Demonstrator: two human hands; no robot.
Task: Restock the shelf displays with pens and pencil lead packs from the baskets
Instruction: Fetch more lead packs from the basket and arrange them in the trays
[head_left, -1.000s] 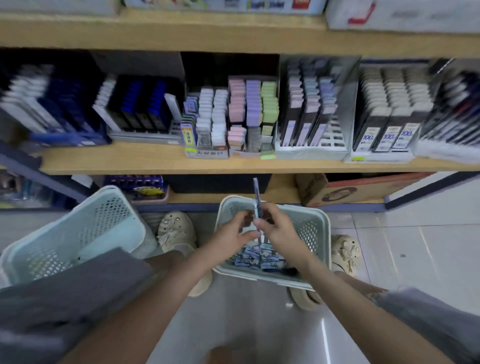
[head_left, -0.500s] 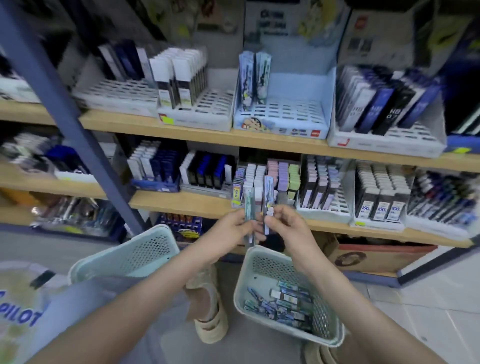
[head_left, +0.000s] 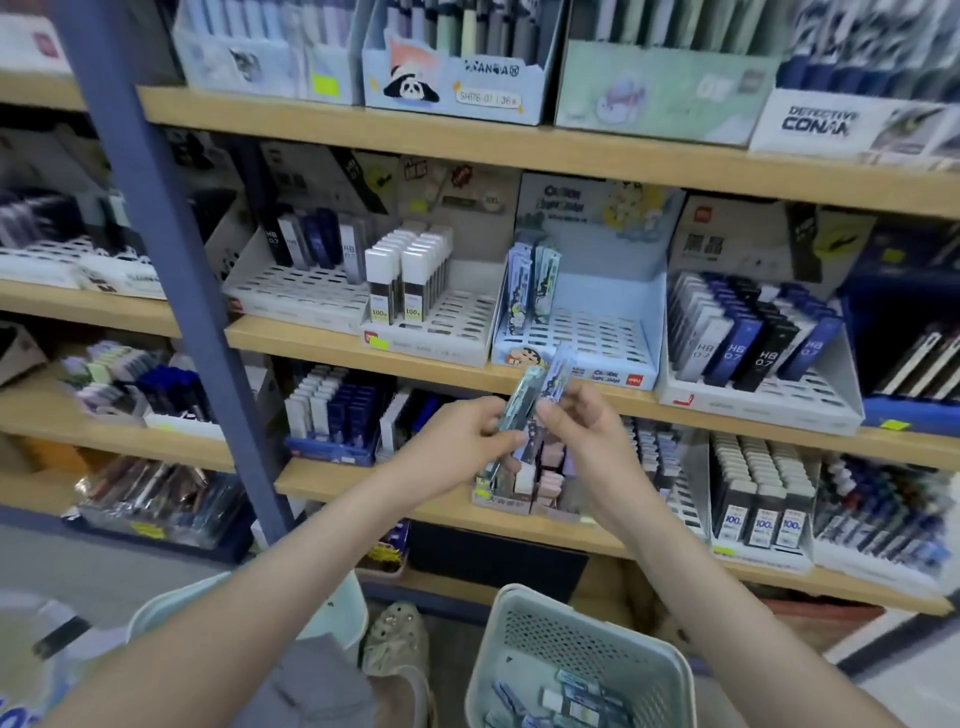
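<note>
My left hand (head_left: 462, 434) pinches a slim teal lead pack (head_left: 522, 397) and my right hand (head_left: 582, 426) pinches a pale blue cartoon-printed pack (head_left: 556, 371). Both packs are held upright, side by side, in front of the middle shelf. Just above them stands a light blue slotted display tray (head_left: 597, 332) holding a few matching packs (head_left: 532, 280) at its left side. Below, a pale green basket (head_left: 582, 629) on the floor contains more loose packs (head_left: 566, 701).
A second pale basket (head_left: 208, 597) sits at lower left beside a blue steel shelf post (head_left: 171, 249). Neighbouring trays hold white "100" lead packs (head_left: 405, 280) and dark HB 0.7 packs (head_left: 748, 338). Wooden shelves run above and below.
The view has tilted up from the basket to the shelves. Both hands have risen with the packs from over the basket to just below the light blue tray.
</note>
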